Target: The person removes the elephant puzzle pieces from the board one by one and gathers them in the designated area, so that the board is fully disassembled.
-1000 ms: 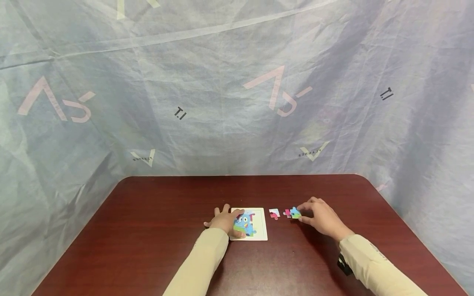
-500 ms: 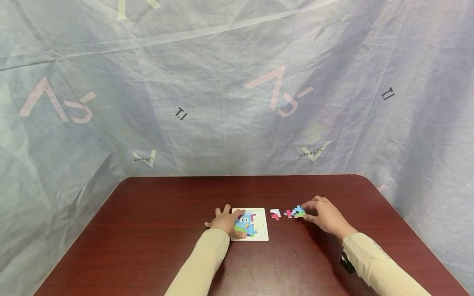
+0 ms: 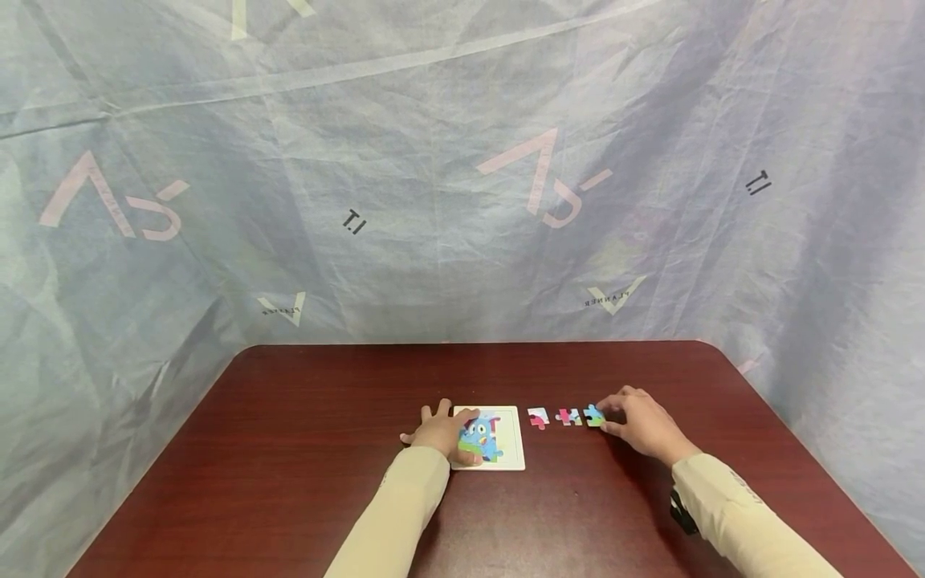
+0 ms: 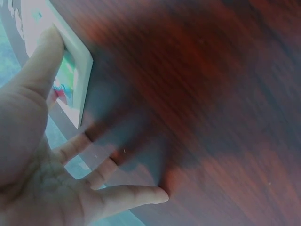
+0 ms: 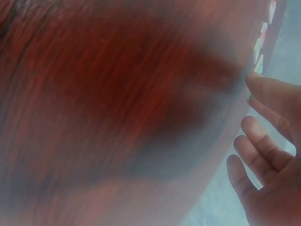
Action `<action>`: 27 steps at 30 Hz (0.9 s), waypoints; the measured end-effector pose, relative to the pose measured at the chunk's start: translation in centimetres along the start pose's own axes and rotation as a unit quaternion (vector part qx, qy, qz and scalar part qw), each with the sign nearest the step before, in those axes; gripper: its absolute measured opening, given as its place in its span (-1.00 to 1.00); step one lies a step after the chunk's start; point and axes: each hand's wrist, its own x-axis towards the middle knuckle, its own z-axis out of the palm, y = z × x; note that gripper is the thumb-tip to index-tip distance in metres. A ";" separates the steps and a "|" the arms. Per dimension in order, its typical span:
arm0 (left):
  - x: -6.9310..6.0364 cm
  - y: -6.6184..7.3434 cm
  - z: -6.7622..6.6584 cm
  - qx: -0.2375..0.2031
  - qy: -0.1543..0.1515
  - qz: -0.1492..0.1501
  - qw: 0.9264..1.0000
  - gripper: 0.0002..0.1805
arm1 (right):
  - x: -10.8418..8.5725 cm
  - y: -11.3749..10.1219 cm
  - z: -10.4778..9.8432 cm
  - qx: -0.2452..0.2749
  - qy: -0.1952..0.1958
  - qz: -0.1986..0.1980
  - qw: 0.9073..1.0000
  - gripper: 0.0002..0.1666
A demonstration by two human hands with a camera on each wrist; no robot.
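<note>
A square white-framed puzzle board [image 3: 510, 441] lies on the table, a blue cartoon figure partly assembled in it. My left hand [image 3: 437, 433] holds its left side down with fingers spread; the left wrist view has the thumb lying over the frame [image 4: 87, 70] and the other fingertips on the tabletop. Three loose puzzle pieces lie in a row right of the board: a pink-and-white piece [image 3: 538, 417], another pink-and-white piece [image 3: 568, 417] and a blue-green piece [image 3: 593, 416]. At its right edge, my right hand [image 3: 641, 421] pinches the blue-green piece between thumb and index finger.
The dark red-brown table [image 3: 325, 401] has rounded far corners. Behind it and along both sides hangs a grey printed cloth [image 3: 433, 201]. A black band [image 3: 682, 512] shows beneath the right sleeve.
My right hand has drawn the blue-green piece rightward, off the middle pink-and-white piece it overlapped; the three pieces now lie apart. My left hand stays on the board.
</note>
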 end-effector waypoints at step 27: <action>-0.9 0.5 -0.7 -0.019 -0.001 0.000 1.000 -0.15 | 0.8 0.9 0.0 0.025 -0.035 0.030 0.999 -0.68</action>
